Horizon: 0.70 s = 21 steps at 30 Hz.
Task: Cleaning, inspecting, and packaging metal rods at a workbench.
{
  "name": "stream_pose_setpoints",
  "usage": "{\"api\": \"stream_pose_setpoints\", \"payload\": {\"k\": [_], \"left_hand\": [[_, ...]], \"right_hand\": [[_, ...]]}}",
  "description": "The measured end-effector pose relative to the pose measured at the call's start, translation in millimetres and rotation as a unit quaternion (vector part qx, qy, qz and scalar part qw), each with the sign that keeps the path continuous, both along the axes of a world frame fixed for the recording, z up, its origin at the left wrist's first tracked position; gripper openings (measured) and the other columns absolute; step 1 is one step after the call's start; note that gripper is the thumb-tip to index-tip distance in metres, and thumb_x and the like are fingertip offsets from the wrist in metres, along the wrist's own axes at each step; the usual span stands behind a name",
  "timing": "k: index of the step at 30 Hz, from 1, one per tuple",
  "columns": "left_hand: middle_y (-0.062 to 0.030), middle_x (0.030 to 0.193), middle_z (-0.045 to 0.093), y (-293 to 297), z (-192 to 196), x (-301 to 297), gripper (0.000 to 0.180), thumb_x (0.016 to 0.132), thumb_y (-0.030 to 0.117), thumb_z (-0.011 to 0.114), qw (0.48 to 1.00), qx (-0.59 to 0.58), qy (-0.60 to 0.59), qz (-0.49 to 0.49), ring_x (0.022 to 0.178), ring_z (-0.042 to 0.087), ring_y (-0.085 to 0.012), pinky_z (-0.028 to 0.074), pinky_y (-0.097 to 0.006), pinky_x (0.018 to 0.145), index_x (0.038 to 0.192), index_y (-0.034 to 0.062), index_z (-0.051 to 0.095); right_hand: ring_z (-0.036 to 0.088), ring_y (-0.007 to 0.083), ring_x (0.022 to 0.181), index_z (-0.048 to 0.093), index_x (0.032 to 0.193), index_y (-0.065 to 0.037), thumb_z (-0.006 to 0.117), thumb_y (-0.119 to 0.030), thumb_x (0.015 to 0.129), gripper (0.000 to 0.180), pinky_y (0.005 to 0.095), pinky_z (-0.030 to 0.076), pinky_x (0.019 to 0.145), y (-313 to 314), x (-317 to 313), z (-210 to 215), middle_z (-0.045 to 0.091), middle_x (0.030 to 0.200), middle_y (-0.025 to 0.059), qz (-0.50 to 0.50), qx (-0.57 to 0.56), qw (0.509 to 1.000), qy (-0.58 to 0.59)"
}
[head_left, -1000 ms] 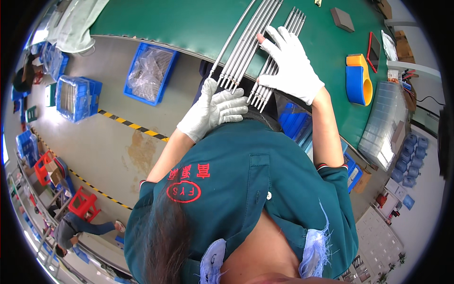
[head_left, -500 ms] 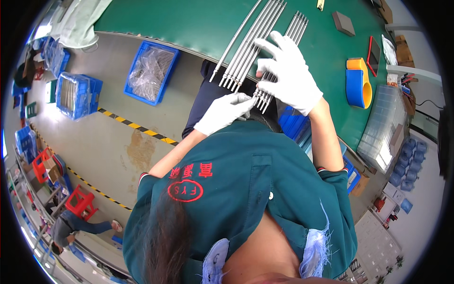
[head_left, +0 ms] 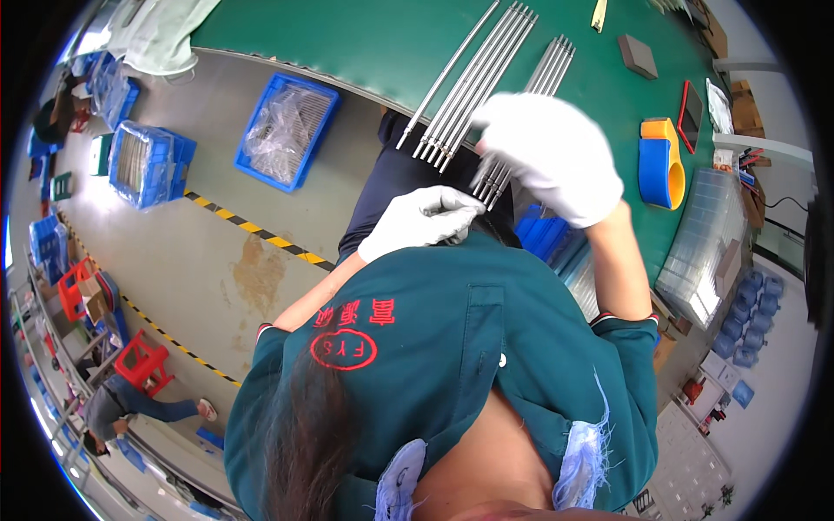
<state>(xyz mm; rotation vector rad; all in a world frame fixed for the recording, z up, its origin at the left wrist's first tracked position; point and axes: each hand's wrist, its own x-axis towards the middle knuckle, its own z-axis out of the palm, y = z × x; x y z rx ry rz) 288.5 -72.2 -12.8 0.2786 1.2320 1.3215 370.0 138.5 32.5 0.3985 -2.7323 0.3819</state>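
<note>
In a white glove, my left hand [head_left: 421,220] has its thumb and fingers pinched together just beside the near ends of a group of thin metal rods [head_left: 549,71]. What the pinch holds, if anything, is too small to make out. Over the middle of those rods is my right hand [head_left: 556,156], also gloved and smeared by motion. It hides part of the rods, and its fingers are not clear. A second group of metal rods [head_left: 476,87] lies to the left, one rod slightly apart. Their stepped near ends stick out past the table edge above my lap.
The green table [head_left: 347,43] carries a tape dispenser [head_left: 660,165], a grey block [head_left: 638,56] and a red-edged dark tablet-like thing [head_left: 689,117]. A blue crate [head_left: 287,130] with plastic-wrapped rods stands on the floor at left. Another person [head_left: 130,404] is at far left.
My right hand, spread over the rods before, has shifted right and its fingers have drawn in, now blurred. My left hand stays by the rod ends. The whole view has shifted slightly.
</note>
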Motion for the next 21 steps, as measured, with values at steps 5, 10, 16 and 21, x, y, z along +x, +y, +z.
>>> {"api": "stream_pose_setpoints", "payload": {"k": [5, 10, 16, 21], "left_hand": [[-0.0001, 0.079, 0.063, -1, -11, -14, 0.024, 0.088, 0.024, 0.06, 0.988, -0.081, 0.046, -0.122, 0.069, 0.055, -0.0058, 0.046, -0.02, 0.064, 0.098, 0.0033, 0.067], [-0.0143, 0.121, 0.054, -12, -47, -17, 0.049, 0.092, 0.016, 0.054, 0.997, 0.015, -0.066, -0.022, 0.103, 0.056, -0.0169, 0.046, -0.029, 0.09, 0.134, -0.0024, 0.037], [-0.0168, 0.133, 0.042, 1, -46, -11, 0.057, 0.091, 0.011, 0.054, 0.97, 0.124, -0.211, -0.014, 0.116, 0.05, -0.0228, 0.043, -0.033, 0.098, 0.139, -0.0031, 0.025], [-0.0138, 0.125, 0.049, 2, -47, -13, 0.054, 0.09, 0.012, 0.056, 0.976, 0.093, -0.196, -0.011, 0.112, 0.052, -0.0197, 0.044, -0.031, 0.095, 0.136, -0.0034, 0.032]], "right_hand": [[0.064, 0.021, 0.084, 0.061, 0.103, 0.001, 0.055, -0.002, 0.089, 0.015, 0.0299, 0.053, 0.08, 49, 6, 55, 0.066, 0.095, 0.0159, -0.288, -0.35, 0.807, 0.378], [0.065, 0.0173, 0.078, 0.059, 0.097, 0.002, 0.058, -0.025, 0.089, 0.028, 0.0251, 0.052, 0.067, 72, 5, 51, 0.065, 0.091, 0.0126, -0.404, -0.488, 0.739, 0.229], [0.066, 0.0165, 0.076, 0.054, 0.107, 0.004, 0.056, -0.025, 0.09, 0.035, 0.0212, 0.052, 0.061, 66, -36, -32, 0.065, 0.09, 0.0122, -0.374, -0.641, 0.67, 0.036], [0.064, 0.0243, 0.088, 0.068, 0.089, -0.006, 0.06, -0.051, 0.077, 0.047, 0.0348, 0.048, 0.081, 79, -52, -44, 0.065, 0.104, 0.0097, -0.508, -0.24, 0.824, -0.067]]}}
